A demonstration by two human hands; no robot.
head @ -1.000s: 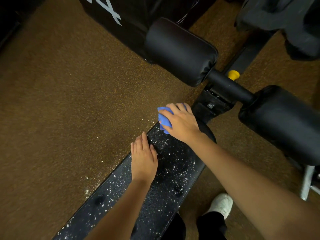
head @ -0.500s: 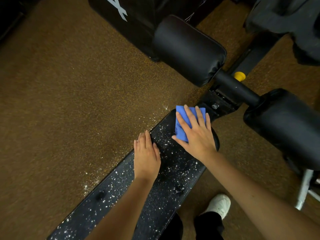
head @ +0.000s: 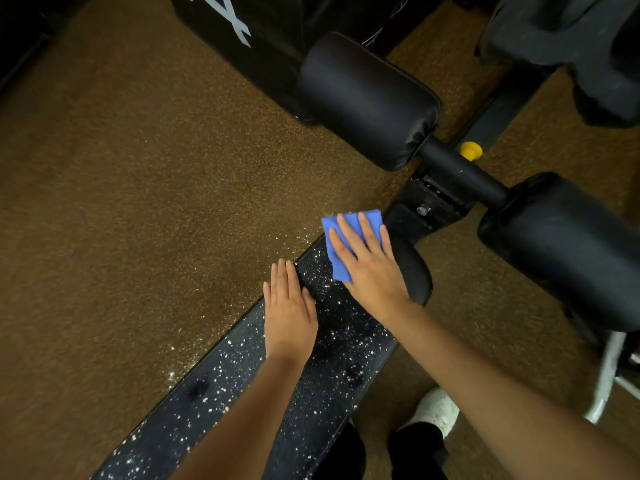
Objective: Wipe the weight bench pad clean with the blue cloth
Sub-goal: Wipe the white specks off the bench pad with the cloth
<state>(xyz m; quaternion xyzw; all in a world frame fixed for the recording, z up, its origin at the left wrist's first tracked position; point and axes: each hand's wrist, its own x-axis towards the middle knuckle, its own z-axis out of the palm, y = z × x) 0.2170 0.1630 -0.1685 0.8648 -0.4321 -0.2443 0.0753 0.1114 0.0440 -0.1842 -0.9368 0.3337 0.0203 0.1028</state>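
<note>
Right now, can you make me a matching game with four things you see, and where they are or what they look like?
Things:
1. blue cloth
2. left hand
3. yellow knob
4. white shoe

Descriptions:
A. on the floor beside the bench
B. flat on the speckled bench pad, holding nothing
C. under the right hand at the pad's far end
D. beside the bar between the two roller pads

Pairs: 1-C, 2-B, 3-D, 4-A
</note>
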